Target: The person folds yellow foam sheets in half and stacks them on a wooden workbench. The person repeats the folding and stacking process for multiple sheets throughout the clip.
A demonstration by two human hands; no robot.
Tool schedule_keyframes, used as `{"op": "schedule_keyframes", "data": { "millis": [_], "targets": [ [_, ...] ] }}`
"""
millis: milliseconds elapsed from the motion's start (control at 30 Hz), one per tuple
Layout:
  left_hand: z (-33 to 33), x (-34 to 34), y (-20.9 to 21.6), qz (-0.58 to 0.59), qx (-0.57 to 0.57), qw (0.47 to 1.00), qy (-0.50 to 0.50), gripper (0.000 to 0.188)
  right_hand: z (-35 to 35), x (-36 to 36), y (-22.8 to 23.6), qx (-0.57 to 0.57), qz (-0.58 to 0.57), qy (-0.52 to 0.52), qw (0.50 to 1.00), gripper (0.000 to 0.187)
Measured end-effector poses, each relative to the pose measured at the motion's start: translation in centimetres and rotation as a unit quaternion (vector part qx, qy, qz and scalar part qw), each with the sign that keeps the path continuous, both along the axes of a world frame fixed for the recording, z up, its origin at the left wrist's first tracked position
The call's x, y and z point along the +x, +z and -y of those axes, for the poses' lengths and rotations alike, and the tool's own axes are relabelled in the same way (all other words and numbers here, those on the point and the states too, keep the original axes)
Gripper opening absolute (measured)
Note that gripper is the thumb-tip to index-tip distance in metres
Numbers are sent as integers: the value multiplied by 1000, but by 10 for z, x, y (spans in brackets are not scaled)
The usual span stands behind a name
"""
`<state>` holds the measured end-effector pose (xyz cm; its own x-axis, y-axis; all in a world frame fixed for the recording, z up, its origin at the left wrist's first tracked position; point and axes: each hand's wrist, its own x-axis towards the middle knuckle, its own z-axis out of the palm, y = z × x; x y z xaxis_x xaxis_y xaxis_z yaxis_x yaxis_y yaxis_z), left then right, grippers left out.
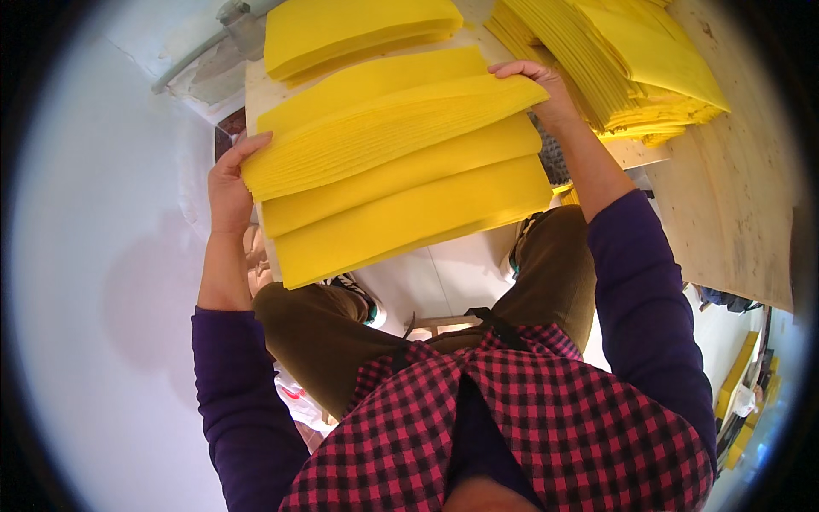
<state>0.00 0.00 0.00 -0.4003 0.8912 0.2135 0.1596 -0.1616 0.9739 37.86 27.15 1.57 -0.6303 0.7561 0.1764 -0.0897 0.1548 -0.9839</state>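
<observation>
A thick, layered stack of yellow sheets (392,136), which look like felt or non-woven fabric, stretches between my two hands. My left hand (232,186) is closed on its left end, thumb on top. At the right end my right hand (546,90) grips it, the thumb and fingers over the top edge. The edges of many layers fan out along the stack's near side. Below it, more yellow sheets (418,222) lie in overlapping steps and hang over the table's near edge above my knees. My fingers under the stack are hidden.
A folded yellow pile (358,34) lies behind on the wooden table. To the right stands a tall heap of yellow sheets (631,68) on a wooden board (708,196). A white wall (102,256) closes the left side. My legs are under the table edge.
</observation>
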Motion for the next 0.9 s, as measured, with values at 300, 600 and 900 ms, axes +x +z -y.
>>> {"op": "schedule_keyframes", "data": {
  "millis": [300, 600, 900],
  "targets": [
    [5, 2, 1, -239, 66, 969, -15, 21, 6, 2, -6, -10, -5, 3, 1000, 8],
    [19, 6, -3, -328, 42, 943, 22, 34, 16, 7, -12, 77, 33, 10, 996, 14],
    [15, 24, 49, -296, 51, 951, 69, 28, 16, 6, -20, 4, 5, -1, 1000, 11]
  ]
}}
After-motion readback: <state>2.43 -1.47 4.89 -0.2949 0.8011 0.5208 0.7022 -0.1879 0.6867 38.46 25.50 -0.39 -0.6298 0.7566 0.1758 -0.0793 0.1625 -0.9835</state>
